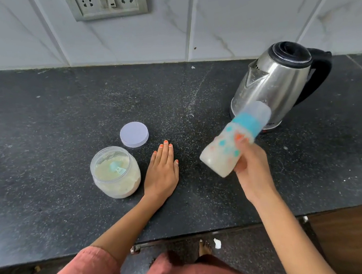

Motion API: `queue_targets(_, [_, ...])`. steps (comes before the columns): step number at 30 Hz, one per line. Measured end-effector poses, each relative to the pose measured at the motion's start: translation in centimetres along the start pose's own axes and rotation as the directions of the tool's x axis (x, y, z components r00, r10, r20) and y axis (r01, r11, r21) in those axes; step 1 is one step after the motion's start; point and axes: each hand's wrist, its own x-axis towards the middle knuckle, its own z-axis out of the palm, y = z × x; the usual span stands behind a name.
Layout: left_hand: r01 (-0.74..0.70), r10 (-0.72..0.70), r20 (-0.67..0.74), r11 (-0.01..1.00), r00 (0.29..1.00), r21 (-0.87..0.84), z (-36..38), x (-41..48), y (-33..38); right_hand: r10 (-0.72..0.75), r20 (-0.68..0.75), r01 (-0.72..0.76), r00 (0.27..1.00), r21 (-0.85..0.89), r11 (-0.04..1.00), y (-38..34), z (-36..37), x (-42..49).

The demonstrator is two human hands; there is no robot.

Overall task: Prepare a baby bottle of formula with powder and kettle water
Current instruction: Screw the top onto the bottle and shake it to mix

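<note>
The right hand (252,165) curls round the lower body of the tilted, capped bottle (232,144), held in the air before the kettle (279,82), while the left hand (162,172) lies flat on the counter (43,151); full of milky liquid, the bottle is probably weighty, stiff and smooth, and best gripped mid-body.

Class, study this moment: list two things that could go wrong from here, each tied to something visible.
1. The right hand grips the tilted, motion-blurred bottle close to the kettle; it might strike it or slip.
2. The powder jar stands open, its lid beside it, next to the left hand; a nudge could spill powder.
</note>
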Motion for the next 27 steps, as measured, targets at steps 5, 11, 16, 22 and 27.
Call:
queue_targets(5, [-0.011, 0.011, 0.005, 1.0, 1.0, 0.004, 0.1, 0.1, 0.0, 0.086, 0.01, -0.086, 0.996, -0.019, 0.996, 0.9, 0.3, -0.3])
queue_targets(11, [-0.008, 0.008, -0.004, 1.0, 1.0, 0.003, 0.2, 0.1, -0.1, -0.053, -0.049, 0.056, 0.997, 0.075, 0.996, 0.4, 0.1, -0.1])
queue_targets(16, [-0.01, 0.01, -0.001, 1.0, 1.0, -0.001, 0.2, 0.1, -0.1, -0.087, -0.162, 0.092, 0.983, 0.022, 0.995, 1.7, 1.1, -0.6])
queue_targets(22, [-0.011, 0.011, -0.007, 1.0, 1.0, -0.004, 0.2, 0.0, -0.1, -0.137, -0.143, 0.137, 0.98, -0.012, 0.991, 0.4, 0.2, -0.3])
queue_targets(27, [-0.011, 0.011, -0.006, 1.0, 1.0, 0.004, 0.2, 0.0, -0.1, -0.04, -0.143, 0.035, 0.989, -0.041, 0.999, 0.8, 0.7, -0.4])
